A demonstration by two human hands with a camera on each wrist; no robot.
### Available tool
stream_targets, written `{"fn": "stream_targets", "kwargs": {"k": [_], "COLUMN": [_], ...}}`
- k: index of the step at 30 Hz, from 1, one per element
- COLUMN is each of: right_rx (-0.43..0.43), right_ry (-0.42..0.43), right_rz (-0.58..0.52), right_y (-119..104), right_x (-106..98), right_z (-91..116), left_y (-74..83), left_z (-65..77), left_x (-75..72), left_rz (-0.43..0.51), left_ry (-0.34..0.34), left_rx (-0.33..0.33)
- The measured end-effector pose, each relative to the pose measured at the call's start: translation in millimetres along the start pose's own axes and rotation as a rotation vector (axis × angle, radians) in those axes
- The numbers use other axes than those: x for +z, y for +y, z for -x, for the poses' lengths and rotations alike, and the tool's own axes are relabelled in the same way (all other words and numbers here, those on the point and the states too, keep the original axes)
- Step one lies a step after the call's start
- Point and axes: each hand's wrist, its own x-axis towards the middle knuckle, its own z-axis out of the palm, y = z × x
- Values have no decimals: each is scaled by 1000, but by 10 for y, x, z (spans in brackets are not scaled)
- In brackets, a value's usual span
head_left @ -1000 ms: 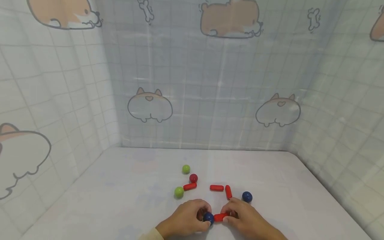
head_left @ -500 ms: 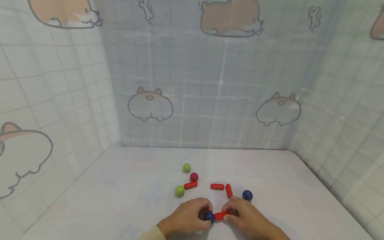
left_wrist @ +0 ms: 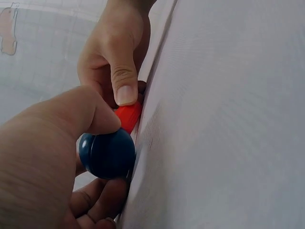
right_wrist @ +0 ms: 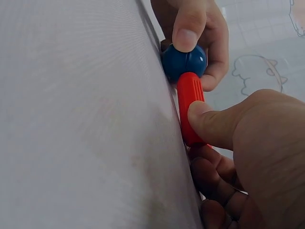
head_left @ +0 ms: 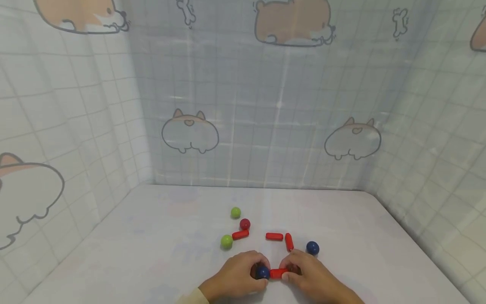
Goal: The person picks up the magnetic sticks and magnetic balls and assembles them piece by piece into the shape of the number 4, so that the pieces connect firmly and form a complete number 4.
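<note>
Between thumb and fingers my left hand (head_left: 242, 274) pinches a dark blue ball (left_wrist: 107, 153) low over the white tabletop. My right hand (head_left: 312, 276) grips a short red rod (right_wrist: 189, 109) with ridged sides, thumb on one side and fingers on the other. One end of the rod touches the ball, as the right wrist view shows. Just beyond the right hand lie another red rod (head_left: 289, 242), a second rod (head_left: 274, 236) set crosswise, and a second blue ball (head_left: 312, 248).
Left of the middle, a green ball (head_left: 226, 242), a red rod (head_left: 240, 234) and a dark red ball (head_left: 244, 224) lie close together, with another green ball (head_left: 236, 212) behind. A patterned curtain (head_left: 243, 105) encloses the table's back and sides.
The blue ball in my left hand has shifted and turned slightly, still against the rod's end. Both hands stay in nearly the same place. The loose pieces have not moved.
</note>
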Motion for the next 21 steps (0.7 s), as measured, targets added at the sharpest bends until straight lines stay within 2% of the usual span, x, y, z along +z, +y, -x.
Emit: {"fn": "stream_targets", "kwargs": {"k": [4, 10, 15, 21], "right_rx": [-4, -22, 19, 62], "right_ry": [3, 13, 22, 19], "right_rz": [22, -4, -33, -70], "right_y": [1, 28, 27, 32], "right_x": [-10, -17, 0, 2], "right_z": [-2, -1, -8, -22], "left_y": [-2, -42, -79, -130], "left_z": [1, -9, -19, -12], "left_x": [-26, -72, -96, -129], "left_rz": [18, 77, 113, 189], "left_ry": [-5, -5, -1, 50], "left_rx": [-12, -6, 20, 48]}}
